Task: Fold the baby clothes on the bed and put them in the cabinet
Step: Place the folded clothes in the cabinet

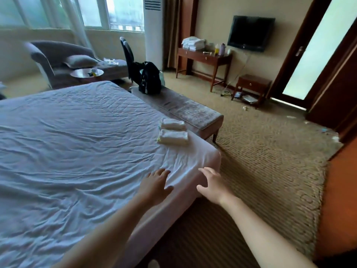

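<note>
Hands: our left hand (pixel 156 185) and right hand (pixel 211 183) are spread, empty, over the bed (pixel 77 142) corner.
Clothes: two folded bundles (pixel 172 137) lie side by side near the foot edge, ahead of us.
Risk: we judge a careless scoop could unfold them or tip them off.
Surroundings: bench (pixel 185 109) with backpack (pixel 149 78); only sheet lies between.

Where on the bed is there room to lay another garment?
Bare sheet spreads left of the two folded bundles and beyond the left hand. The corner is crowded: bundles by the bench, right hand at the edge.
</note>
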The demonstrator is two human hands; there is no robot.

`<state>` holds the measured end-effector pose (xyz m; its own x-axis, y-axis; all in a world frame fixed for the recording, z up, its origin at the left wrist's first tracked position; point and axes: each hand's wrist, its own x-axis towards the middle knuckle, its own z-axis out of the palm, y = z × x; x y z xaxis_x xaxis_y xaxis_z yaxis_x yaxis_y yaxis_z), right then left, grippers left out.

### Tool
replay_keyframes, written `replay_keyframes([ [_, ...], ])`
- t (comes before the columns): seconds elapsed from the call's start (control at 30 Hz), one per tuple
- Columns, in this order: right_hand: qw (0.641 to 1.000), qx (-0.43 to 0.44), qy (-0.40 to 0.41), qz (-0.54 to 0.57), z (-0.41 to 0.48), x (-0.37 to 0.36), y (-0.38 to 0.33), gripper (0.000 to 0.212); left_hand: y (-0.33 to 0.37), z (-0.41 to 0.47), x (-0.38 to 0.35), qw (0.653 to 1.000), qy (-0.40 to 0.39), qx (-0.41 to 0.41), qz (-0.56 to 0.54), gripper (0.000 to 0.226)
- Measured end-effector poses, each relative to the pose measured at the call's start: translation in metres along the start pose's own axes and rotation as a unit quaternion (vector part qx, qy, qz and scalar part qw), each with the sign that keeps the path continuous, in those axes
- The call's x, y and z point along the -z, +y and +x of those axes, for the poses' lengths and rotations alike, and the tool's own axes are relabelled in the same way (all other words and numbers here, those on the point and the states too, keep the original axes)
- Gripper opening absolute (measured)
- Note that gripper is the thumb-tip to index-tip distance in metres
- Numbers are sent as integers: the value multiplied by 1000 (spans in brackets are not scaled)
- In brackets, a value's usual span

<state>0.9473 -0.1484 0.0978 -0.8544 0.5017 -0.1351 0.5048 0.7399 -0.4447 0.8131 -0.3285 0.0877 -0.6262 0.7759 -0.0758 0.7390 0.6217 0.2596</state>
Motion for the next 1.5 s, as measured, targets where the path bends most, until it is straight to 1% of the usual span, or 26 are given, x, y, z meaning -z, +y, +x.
replay_keyframes([
  [0.2, 999, 3, -5, 34, 144, 18, -19, 66, -56, 122, 25, 1000, -2, 12, -1, 61],
  [0.3, 998, -10, -1, 59, 201, 21, -20, 64, -85, 181, 35, 1000, -2, 18, -10, 61],
  [0.47, 995, -32, -23, 87, 284, 17, -11, 63, -116, 258, 36, 999, -12, 30, -33, 62],
  [0.57, 991, -51, -28, 124, 342, 14, -1, 61, -134, 307, 32, 998, -16, 39, -52, 61],
  [0.7, 981, -78, -45, 175, 428, 4, 18, 59, -160, 379, 18, 993, -29, 77, -79, 60],
  [0.8, 968, -113, -64, 214, 494, -10, 42, 60, -178, 435, 0, 987, -51, 116, -96, 60],
  [0.9, 954, -147, -79, 248, 550, -36, 69, 58, -196, 486, -28, 975, -84, 152, -140, 60],
  [1.0, 928, -200, -92, 300, 594, -67, 94, 57, -215, 528, -63, 954, -103, 193, -203, 59],
  [1.1, 902, -233, -79, 355, 632, -100, 118, 55, -233, 563, -99, 940, -114, 214, -239, 58],
  [1.23, 876, -251, -73, 405, 662, -134, 142, 48, -251, 600, -140, 931, -97, 216, -277, 55],
  [1.33, 861, -267, -87, 424, 674, -152, 154, 52, -262, 619, -167, 920, -68, 233, -306, 55],
  [1.43, 845, -280, -106, 442, 682, -165, 160, 57, -273, 631, -190, 910, -84, 244, -325, 60],
  [1.5, 837, -274, -110, 461, 686, -171, 162, 58, -279, 636, -201, 904, -101, 241, -337, 62],
])
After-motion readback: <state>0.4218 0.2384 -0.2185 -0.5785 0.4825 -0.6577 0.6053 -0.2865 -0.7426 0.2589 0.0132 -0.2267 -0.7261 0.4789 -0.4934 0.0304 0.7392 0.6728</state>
